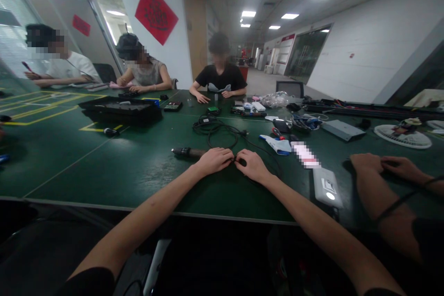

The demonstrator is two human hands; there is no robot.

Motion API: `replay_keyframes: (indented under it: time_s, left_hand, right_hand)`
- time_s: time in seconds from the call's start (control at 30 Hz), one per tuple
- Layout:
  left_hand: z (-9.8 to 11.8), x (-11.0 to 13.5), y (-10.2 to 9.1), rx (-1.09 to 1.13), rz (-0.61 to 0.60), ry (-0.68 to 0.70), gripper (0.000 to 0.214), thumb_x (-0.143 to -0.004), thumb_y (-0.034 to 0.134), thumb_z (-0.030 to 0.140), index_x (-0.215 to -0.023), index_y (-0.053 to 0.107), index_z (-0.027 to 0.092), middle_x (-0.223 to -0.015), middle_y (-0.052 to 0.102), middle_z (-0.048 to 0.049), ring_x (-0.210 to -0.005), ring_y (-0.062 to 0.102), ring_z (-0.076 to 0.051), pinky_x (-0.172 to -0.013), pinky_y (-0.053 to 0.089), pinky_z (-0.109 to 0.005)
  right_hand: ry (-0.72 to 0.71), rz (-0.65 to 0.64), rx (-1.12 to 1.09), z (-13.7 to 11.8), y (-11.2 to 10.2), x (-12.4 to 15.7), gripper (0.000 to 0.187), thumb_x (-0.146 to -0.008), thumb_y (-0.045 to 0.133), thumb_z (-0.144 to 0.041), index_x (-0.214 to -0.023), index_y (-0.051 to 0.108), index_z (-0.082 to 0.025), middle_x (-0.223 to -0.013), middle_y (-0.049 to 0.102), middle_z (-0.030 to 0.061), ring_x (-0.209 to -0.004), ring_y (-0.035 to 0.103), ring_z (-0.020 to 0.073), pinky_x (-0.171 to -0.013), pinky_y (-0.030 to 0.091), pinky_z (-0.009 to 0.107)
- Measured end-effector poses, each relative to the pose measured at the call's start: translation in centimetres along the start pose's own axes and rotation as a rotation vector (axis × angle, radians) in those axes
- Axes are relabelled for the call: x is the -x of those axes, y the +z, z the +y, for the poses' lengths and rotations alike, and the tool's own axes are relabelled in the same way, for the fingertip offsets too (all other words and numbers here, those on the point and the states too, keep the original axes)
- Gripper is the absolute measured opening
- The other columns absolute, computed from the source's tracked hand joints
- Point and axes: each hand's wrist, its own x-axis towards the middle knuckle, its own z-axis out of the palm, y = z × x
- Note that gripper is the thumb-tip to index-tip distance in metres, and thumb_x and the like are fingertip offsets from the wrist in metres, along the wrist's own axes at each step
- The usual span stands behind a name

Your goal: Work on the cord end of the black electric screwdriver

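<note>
An electric screwdriver (pixel 187 151) lies on its side on the green table, its dark nose and silver tip pointing left. My left hand (pixel 218 159) is wrapped over its rear end, with the fingers curled. Just to the right, my right hand (pixel 251 165) pinches the small dark end of a cord against the screwdriver's tail; whether the two are joined is hidden by my fingertips. A black cable (pixel 222 130) lies in loose loops beyond my hands, and a thin strand of it curves around past my right hand.
A black tray (pixel 120 108) sits at the left. Right of my hands are a blue-and-white cloth-like piece (pixel 276 144), a phone (pixel 305 155) and a white power bank (pixel 327 187). A co-worker's hands (pixel 385 165) rest at the far right. Three people sit opposite.
</note>
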Motion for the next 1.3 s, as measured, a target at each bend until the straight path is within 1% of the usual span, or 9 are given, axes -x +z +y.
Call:
replay_keyframes:
  time_s: [0.1,0.3,0.47,0.57,0.7,0.77,0.9,1.1,1.3]
  left_hand:
    - [-0.1,0.0,0.1,0.004,-0.005,-0.012,0.021,-0.108,0.048,0.035,-0.112,0.063,0.021,-0.115,0.068,-0.0064,-0.104,0.067,-0.019,-0.09,0.051,-0.032]
    - [-0.2,0.4,0.2,0.052,0.0,0.022,0.02,-0.108,0.049,0.032,-0.121,0.061,0.023,-0.125,0.066,-0.0071,-0.111,0.066,-0.019,-0.096,0.051,-0.032]
    - [-0.1,0.2,0.1,0.061,0.017,-0.02,0.021,-0.108,0.049,0.036,-0.112,0.061,0.02,-0.118,0.067,-0.008,-0.108,0.066,-0.02,-0.095,0.052,-0.033]
    - [0.1,0.0,-0.3,0.054,0.039,-0.012,0.02,-0.107,0.051,0.035,-0.117,0.06,0.02,-0.121,0.067,-0.0086,-0.117,0.062,-0.022,-0.1,0.05,-0.036]
    - [0.4,-0.1,-0.8,0.039,0.033,0.085,0.024,-0.106,0.048,0.023,-0.128,0.058,0.022,-0.127,0.066,-0.0079,-0.125,0.058,-0.022,-0.109,0.044,-0.039]
    - [0.5,-0.1,-0.9,0.019,0.023,0.094,0.026,-0.107,0.045,0.023,-0.129,0.058,0.021,-0.124,0.067,-0.0082,-0.122,0.059,-0.022,-0.109,0.044,-0.039]
    - [0.6,-0.2,-0.8,-0.028,0.019,0.054,0.028,-0.108,0.045,0.029,-0.131,0.058,0.021,-0.118,0.068,-0.01,-0.116,0.061,-0.024,-0.103,0.046,-0.041]
    - [0.5,0.1,-0.5,0.027,0.001,0.046,0.043,-0.106,0.049,0.024,-0.148,0.044,0.021,-0.13,0.064,-0.0106,-0.122,0.06,-0.024,-0.102,0.047,-0.039]
    - [0.5,-0.4,-0.2,-0.038,-0.01,0.029,0.045,-0.107,0.049,0.03,-0.151,0.042,0.02,-0.119,0.067,-0.0093,-0.112,0.064,-0.024,-0.096,0.049,-0.038]
  right_hand:
    - [0.003,-0.005,0.015,-0.2,-0.1,0.0,0.004,-0.095,0.07,-0.025,-0.096,0.069,-0.021,-0.11,0.068,0.0064,-0.101,0.063,0.0212,-0.087,0.046,0.034]
    - [-0.02,-0.007,0.012,0.0,0.2,-0.1,0.004,-0.096,0.069,-0.024,-0.094,0.068,-0.02,-0.109,0.067,0.0067,-0.102,0.062,0.0215,-0.089,0.047,0.035]
    - [-0.028,0.013,-0.001,0.2,0.4,-0.2,0.003,-0.095,0.069,-0.023,-0.094,0.068,-0.02,-0.108,0.067,0.0064,-0.102,0.062,0.0211,-0.09,0.048,0.035]
    - [-0.023,0.015,-0.002,0.2,0.4,-0.2,0.005,-0.095,0.07,-0.022,-0.091,0.067,-0.02,-0.107,0.067,0.0063,-0.1,0.062,0.0206,-0.089,0.049,0.034]
    - [-0.025,0.017,0.018,0.2,0.3,-0.2,0.003,-0.095,0.069,-0.023,-0.095,0.067,-0.02,-0.109,0.067,0.0069,-0.1,0.062,0.0208,-0.088,0.05,0.034]
    - [-0.026,0.016,0.016,0.2,0.3,-0.2,0.003,-0.095,0.069,-0.023,-0.096,0.067,-0.02,-0.109,0.067,0.0071,-0.099,0.062,0.0208,-0.087,0.05,0.034]
    - [-0.015,0.008,-0.017,0.2,0.3,-0.2,0.002,-0.094,0.069,-0.021,-0.094,0.068,-0.02,-0.106,0.067,0.0069,-0.095,0.063,0.0201,-0.085,0.051,0.033]
    - [-0.004,0.004,-0.05,0.4,0.4,-0.2,0.004,-0.093,0.07,-0.02,-0.097,0.07,-0.019,-0.109,0.067,0.0067,-0.096,0.064,0.0198,-0.087,0.051,0.033]
    - [0.013,0.013,-0.016,0.6,0.6,-0.3,0.004,-0.092,0.072,-0.02,-0.095,0.07,-0.02,-0.105,0.067,0.0061,-0.095,0.065,0.0199,-0.087,0.051,0.033]
